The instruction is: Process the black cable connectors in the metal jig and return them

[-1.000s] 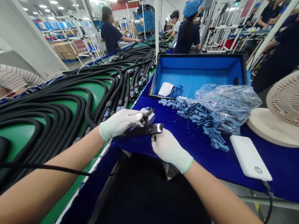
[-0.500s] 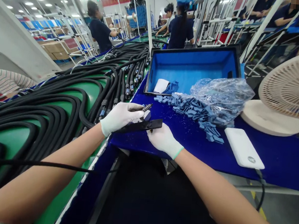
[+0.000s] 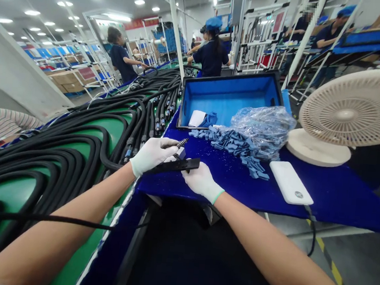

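A flat black bar (image 3: 174, 164) lies across both gloved hands, just over the near edge of the blue bench (image 3: 339, 201). The closed left hand (image 3: 152, 152) pinches a ribbed connector (image 3: 182, 142) firmly against it, while the right hand (image 3: 201, 181) curls beneath, steadying the bar. Loose blue rubber pieces (image 3: 239, 147) sit at one o'clock.

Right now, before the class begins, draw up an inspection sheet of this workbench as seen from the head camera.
Surface: blue cloth-covered bench beside a green-topped bench.
Job's things: flat black bar; ribbed black-and-metal connector piece.
Clutter: loose blue moulded parts beside a clear plastic bag; flat white rectangular power bank.
Grippers: left white-gloved hand grips the connector piece; right white-gloved hand touches the bar.
Cables: thick black cables looped across the green top.
Surroundings: open blue tray; cream desk fan; co-worker in blue cap.
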A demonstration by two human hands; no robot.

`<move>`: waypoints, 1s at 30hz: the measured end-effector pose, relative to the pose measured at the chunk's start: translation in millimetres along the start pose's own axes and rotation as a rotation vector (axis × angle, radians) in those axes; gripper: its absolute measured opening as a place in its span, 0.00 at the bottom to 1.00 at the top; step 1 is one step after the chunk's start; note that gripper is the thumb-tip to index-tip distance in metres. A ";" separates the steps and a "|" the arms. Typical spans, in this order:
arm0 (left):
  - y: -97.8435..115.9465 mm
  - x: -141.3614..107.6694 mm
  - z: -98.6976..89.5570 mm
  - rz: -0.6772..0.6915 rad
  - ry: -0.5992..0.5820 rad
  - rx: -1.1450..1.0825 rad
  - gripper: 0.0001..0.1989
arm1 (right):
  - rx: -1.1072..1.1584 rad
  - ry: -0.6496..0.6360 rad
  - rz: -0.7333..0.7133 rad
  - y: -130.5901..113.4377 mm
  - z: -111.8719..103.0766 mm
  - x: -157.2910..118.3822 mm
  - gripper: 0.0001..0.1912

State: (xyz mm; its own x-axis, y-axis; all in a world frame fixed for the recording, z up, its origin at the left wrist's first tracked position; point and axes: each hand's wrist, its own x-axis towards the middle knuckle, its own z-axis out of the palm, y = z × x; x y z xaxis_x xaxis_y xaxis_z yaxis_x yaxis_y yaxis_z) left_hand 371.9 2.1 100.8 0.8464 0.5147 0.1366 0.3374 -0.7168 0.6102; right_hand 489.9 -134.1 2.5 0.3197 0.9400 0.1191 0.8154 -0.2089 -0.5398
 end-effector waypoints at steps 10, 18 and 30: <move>-22.3 2.4 3.7 -0.184 0.085 -0.491 0.26 | 0.291 0.107 0.043 20.2 -47.4 -27.6 0.28; 6.9 -26.2 -4.4 0.103 -0.159 -0.176 0.19 | 1.028 0.086 0.012 2.3 -34.5 -13.5 0.28; -26.0 -41.8 12.2 0.309 -0.095 0.002 0.21 | 1.317 -0.183 -0.028 -13.3 -23.9 -11.0 0.33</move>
State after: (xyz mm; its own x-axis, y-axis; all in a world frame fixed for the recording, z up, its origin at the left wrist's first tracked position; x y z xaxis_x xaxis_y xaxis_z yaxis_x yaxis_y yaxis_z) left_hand 332.8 -6.4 69.7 0.9437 0.2265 0.2413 0.0595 -0.8332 0.5497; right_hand 487.1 -148.1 28.3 0.1571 0.9838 0.0868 -0.2854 0.1294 -0.9496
